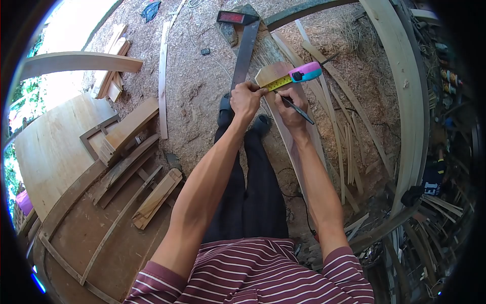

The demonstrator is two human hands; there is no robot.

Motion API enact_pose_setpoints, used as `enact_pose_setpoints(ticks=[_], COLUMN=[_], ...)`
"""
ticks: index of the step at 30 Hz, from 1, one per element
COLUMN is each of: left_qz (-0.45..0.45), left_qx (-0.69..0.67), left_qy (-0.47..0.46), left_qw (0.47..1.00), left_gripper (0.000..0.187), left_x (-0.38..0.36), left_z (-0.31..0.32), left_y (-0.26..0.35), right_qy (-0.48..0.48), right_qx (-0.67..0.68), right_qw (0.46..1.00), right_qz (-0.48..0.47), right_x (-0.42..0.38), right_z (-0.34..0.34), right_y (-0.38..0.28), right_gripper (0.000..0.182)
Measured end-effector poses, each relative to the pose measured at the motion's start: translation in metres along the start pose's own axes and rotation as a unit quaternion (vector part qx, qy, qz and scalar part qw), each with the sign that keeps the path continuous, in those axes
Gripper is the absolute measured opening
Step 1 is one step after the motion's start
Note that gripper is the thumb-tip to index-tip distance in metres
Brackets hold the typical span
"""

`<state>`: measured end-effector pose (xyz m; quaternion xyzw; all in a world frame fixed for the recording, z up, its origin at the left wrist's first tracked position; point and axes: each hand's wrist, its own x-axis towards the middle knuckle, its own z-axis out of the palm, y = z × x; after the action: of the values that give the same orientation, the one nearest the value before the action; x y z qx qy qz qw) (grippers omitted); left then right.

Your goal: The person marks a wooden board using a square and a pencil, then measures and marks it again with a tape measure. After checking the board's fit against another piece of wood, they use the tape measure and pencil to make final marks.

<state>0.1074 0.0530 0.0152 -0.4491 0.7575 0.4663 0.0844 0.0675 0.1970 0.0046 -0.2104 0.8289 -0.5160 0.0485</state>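
My left hand [245, 102] pinches the end of the yellow blade of a pink and blue tape measure [307, 72]. The blade lies across a wooden board [275, 74] near its rounded far end. In my right hand [292, 110] is a slim dark pencil [299, 111], its point end close to the tape's edge, over the board. Just beyond my left hand lies an L-shaped tool with a grey blade [245, 53] and a red-marked handle, which looks like a carpenter's square; its near end is hidden behind the hand.
A weathered plank [271, 44] lies under the far end. Long thin strips [348, 96] are scattered to the right beside a large curved timber [405, 91]. At left are a plywood sheet [55, 144], stacked boards [129, 129] and a curved beam [83, 62]. Wood shavings cover the ground.
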Motion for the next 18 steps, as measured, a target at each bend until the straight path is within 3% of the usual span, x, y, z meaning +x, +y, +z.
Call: enact_pose_setpoints(ticks=[18], left_qz=[0.004], left_qx=[0.010], left_qy=[0.001], left_qw=[1.000], left_gripper=[0.029], left_x=[-0.0005], left_z=[-0.0009], left_y=[0.0006], right_qy=[-0.005], right_qx=[-0.007], right_qw=[1.000], right_qz=[-0.005], right_x=[-0.0001], right_z=[-0.0008], right_y=[-0.0008], right_gripper=[0.011])
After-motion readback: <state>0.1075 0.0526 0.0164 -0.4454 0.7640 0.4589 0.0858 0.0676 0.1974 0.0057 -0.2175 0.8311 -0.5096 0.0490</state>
